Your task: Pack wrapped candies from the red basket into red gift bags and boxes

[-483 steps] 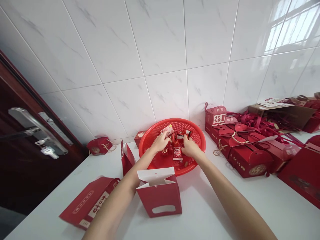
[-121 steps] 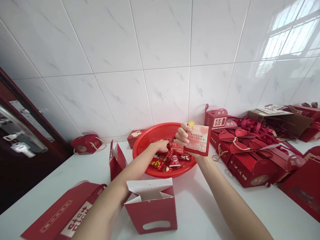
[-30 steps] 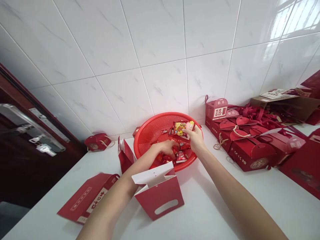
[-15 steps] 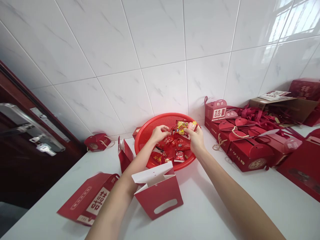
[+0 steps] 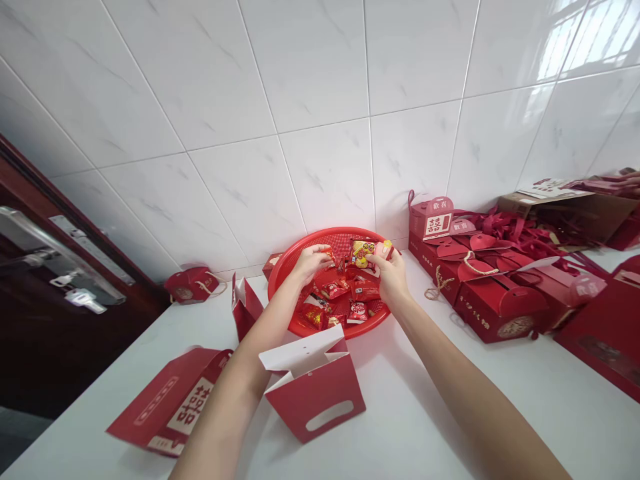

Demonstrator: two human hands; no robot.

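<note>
Wrapped snacks lie in a red mesh basket by the wall. Over its left part, my left hand is closed with a small red-wrapped piece at the fingertips. My right hand, over the right side, grips a yellow and red snack packet and a pink packet. Nearer to me stands an open red paper box with a white inside and an oval cutout. A second open red box is partly hidden behind my left forearm.
A red box lies at the front left, and a small corded one by the wall. Many red boxes and a carton of ribbons fill the right. A door with keys is at far left.
My left hand has lifted slightly and moved left, and a small red-wrapped piece now shows at its fingertips. My right hand stays nearly still with its packets. The view has shifted slightly.
</note>
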